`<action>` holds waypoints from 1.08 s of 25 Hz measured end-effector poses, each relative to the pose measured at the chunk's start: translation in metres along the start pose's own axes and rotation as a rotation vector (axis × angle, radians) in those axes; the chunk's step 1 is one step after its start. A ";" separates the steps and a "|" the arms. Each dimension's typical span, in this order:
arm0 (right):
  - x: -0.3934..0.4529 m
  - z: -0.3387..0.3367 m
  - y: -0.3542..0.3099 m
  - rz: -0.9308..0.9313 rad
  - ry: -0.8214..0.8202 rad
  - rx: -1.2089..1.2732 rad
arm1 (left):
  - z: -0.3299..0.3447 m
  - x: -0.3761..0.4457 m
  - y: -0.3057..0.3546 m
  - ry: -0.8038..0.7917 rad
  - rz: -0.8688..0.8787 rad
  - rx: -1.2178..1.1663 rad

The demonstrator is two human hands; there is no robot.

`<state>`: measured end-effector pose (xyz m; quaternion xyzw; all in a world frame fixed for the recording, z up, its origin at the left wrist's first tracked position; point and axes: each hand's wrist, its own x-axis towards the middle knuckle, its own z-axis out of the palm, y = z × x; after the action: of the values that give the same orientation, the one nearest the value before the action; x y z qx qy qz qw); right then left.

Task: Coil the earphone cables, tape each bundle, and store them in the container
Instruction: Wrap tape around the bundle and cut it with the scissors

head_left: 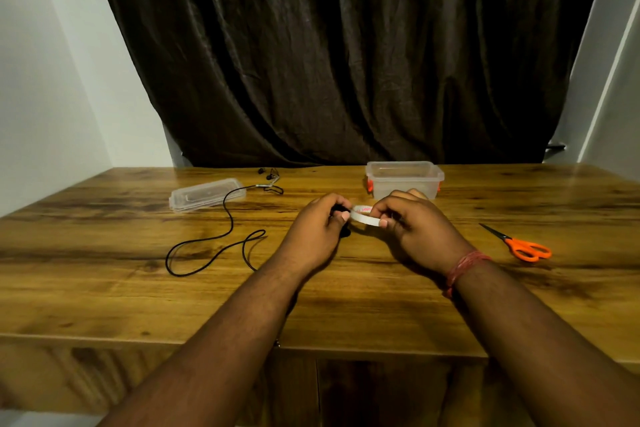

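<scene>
Nearest me, the left hand [323, 222] gripped a dark coiled bundle [341, 209] while the right hand [408, 222] pinched the white tape roll [362, 215] beside it, one black earphone cable [221, 236] lay uncoiled, and the clear container [404, 179] beyond looked empty.

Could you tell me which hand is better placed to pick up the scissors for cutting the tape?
The right hand: the scissors lie on its side, while the left hand grips the coiled bundle.
</scene>
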<state>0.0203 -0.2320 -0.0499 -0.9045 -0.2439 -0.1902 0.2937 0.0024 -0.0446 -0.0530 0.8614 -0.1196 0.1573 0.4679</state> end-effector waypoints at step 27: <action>-0.002 0.005 -0.003 0.166 -0.131 0.226 | -0.008 0.010 -0.009 0.195 0.093 -0.109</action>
<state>0.0183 -0.2276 -0.0528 -0.8932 -0.2068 -0.0774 0.3917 0.0134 -0.0341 -0.0518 0.8088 -0.1217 0.2555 0.5155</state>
